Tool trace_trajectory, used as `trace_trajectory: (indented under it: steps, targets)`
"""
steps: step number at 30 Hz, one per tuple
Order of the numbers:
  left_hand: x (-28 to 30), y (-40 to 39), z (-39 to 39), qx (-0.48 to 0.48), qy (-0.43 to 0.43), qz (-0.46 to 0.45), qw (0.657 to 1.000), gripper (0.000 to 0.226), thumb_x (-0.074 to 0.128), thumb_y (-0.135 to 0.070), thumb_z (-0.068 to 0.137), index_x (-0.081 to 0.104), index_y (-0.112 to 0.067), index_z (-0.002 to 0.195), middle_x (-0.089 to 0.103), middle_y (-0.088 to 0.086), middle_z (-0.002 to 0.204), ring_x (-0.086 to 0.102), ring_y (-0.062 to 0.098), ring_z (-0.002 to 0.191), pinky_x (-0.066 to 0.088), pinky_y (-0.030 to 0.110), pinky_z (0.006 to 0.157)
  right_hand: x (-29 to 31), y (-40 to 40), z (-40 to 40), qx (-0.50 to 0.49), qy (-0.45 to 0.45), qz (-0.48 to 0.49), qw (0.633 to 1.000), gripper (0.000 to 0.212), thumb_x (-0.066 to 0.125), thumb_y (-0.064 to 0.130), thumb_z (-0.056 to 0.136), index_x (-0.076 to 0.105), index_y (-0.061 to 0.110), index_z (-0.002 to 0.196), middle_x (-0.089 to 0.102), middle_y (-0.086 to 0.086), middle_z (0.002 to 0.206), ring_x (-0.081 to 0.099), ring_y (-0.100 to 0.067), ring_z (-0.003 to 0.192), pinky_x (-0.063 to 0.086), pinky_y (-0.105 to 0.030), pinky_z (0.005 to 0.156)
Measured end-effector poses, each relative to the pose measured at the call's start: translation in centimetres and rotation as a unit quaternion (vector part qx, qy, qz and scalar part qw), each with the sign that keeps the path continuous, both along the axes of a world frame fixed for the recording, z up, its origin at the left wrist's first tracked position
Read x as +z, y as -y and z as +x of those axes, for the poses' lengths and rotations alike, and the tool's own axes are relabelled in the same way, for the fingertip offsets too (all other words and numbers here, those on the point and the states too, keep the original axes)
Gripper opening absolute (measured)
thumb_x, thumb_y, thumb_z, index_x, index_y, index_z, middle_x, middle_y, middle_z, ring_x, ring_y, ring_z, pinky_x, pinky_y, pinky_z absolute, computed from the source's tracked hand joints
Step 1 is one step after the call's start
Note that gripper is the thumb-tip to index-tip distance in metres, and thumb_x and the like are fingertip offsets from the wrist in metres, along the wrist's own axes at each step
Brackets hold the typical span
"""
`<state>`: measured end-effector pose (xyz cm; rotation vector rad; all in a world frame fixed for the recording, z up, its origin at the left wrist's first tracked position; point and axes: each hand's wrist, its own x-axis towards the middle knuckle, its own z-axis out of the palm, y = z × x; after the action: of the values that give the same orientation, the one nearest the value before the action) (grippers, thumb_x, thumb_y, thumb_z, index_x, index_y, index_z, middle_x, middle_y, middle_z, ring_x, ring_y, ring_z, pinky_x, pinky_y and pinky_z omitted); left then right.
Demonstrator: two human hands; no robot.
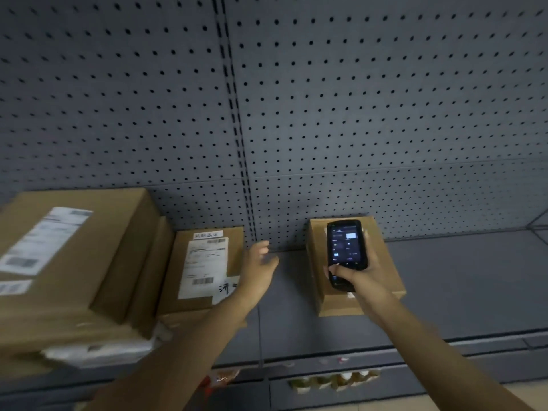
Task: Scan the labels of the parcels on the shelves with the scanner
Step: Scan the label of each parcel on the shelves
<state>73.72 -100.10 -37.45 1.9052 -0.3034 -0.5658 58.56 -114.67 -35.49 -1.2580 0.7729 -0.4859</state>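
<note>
**Scanning parcels on a grey shelf, scanner held over the right-hand box**

At far left, a large cardboard box (68, 262) sits on the shelf (462, 286), blurred, with a white shipping label (44, 238) on its top face and a smaller white sticker near its front edge. Something pale and crumpled, perhaps a plastic mailer, pokes out beneath it.

Just beside it to the right lies a medium box (204, 268), flat, its printed label (204, 265) facing up with a barcode near the lower edge and handwritten characters at the bottom right corner.

Next comes the left hand (259, 265), empty, fingers loosely spread, hovering at the right edge of that medium box. Whether it touches the cardboard cannot be told.

Further right, well apart from the others, stands a small box (335, 301). Over it the right hand (358, 274) is wrapped around the lower end of the scanner (345, 250), a black handheld with a lit screen facing the wearer, thumb across the keys below the screen. No label shows on this box; the scanner and hand cover most of its top.

To scan well, the device's top end should point squarely at a barcode, held steady. The free hand could likely turn or steady a box so its label faces up.

Behind everything runs grey perforated backing (355, 99).
</note>
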Motion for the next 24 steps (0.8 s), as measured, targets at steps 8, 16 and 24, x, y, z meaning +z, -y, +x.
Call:
trace_trajectory:
  steps: [8, 16, 24]
  targets:
    - [-0.5, -10.7, 4.2, 0.024, 0.145, 0.257, 0.955, 0.061, 0.062, -0.021, 0.088, 0.036, -0.020, 0.144, 0.036, 0.005, 0.148, 0.035, 0.025, 0.136, 0.032, 0.039, 0.114, -1.6, -8.1, 6.2, 0.105, -0.004, 0.053, 0.993, 0.111, 0.084, -0.007, 0.062, 0.030, 0.033, 0.151, 0.061, -0.008, 0.132, 0.060, -0.033, 0.117, 0.046, -0.054, 0.104]
    - [-2.1, -13.4, 5.3, 0.005, 0.124, 0.297, 0.947, 0.070, 0.059, -0.038, 0.086, 0.022, -0.025, 0.144, 0.014, 0.005, 0.153, 0.023, 0.028, 0.139, 0.022, 0.044, 0.116, -3.1, -13.2, 9.6, 0.144, -0.020, 0.054, 0.988, 0.101, 0.074, -0.014, 0.071, 0.032, 0.035, 0.149, 0.062, 0.002, 0.126, 0.059, -0.010, 0.107, 0.050, -0.024, 0.070]
    - [-2.3, -12.5, 5.5, -0.013, 0.090, 0.316, 0.944, 0.084, 0.065, -0.041, 0.079, 0.015, -0.028, 0.145, 0.007, 0.009, 0.156, 0.007, 0.032, 0.143, 0.020, 0.050, 0.115, -3.4, -13.5, 9.3, 0.111, 0.000, 0.081, 0.991, 0.086, 0.068, -0.017, 0.075, 0.041, 0.031, 0.141, 0.065, -0.007, 0.125, 0.064, -0.021, 0.108, 0.055, -0.027, 0.069]
